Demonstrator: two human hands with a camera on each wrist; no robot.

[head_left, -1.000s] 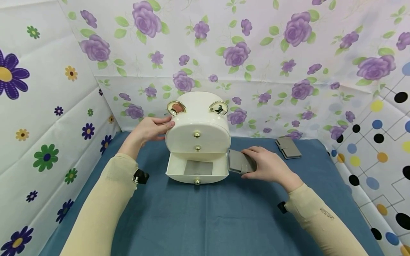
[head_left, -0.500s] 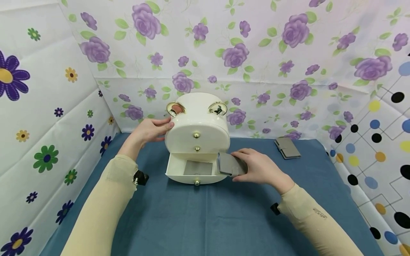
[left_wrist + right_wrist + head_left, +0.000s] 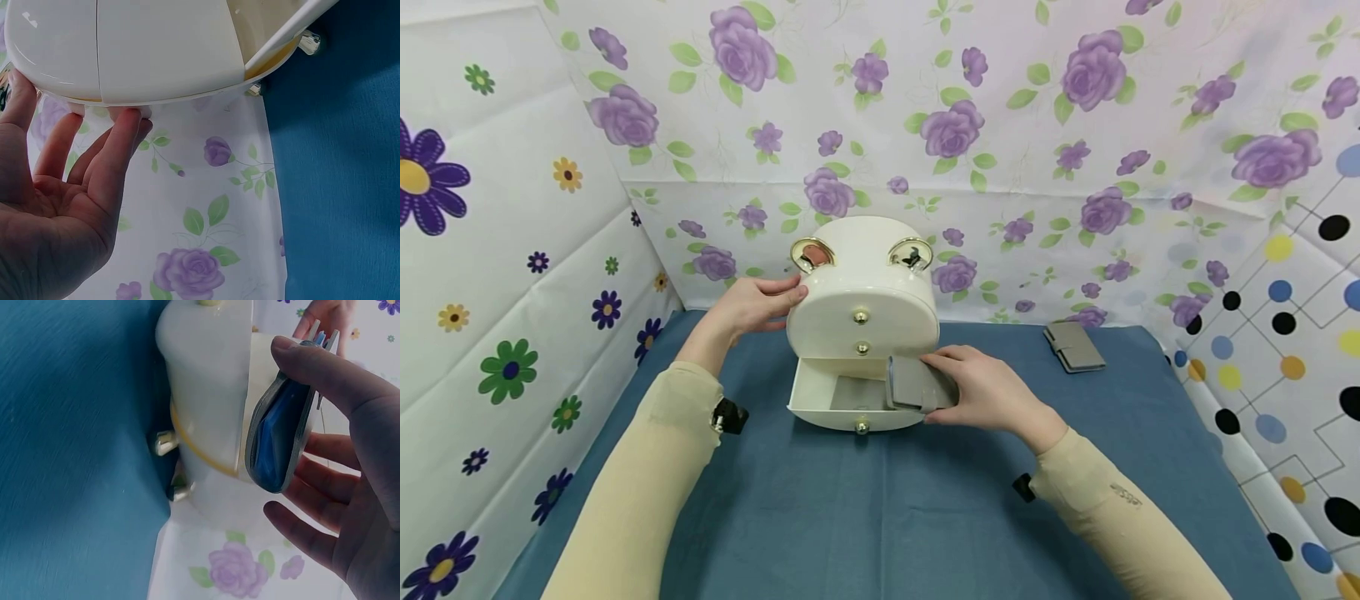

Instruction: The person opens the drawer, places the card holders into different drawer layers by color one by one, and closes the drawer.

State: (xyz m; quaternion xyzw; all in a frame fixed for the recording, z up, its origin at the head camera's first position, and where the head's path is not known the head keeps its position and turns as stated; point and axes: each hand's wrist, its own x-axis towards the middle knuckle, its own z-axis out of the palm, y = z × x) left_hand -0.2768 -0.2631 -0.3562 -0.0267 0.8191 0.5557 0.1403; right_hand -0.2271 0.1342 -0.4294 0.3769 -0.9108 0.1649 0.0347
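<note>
A cream-white storage box (image 3: 831, 321) with a rounded top and gold knobs stands near the back of the blue cloth. Its bottom drawer (image 3: 820, 417) is pulled out, and a flat grey piece (image 3: 853, 393) lies inside. My left hand (image 3: 748, 308) rests its fingertips on the box's left side, as the left wrist view (image 3: 81, 194) also shows. Between thumb and fingers, my right hand (image 3: 985, 387) holds a grey card holder (image 3: 913, 385) over the drawer's right part. The right wrist view shows blue sleeves inside the card holder (image 3: 272, 444).
A second grey card holder (image 3: 1075, 346) lies at the back right of the blue cloth (image 3: 880, 517). Two gold-rimmed round ears (image 3: 912, 252) stick up from the box. Patterned sheets (image 3: 1045, 167) hang behind and at both sides.
My right hand has carried the card holder leftward, from beside the drawer to above its right part. The left hand stays on the box's side.
</note>
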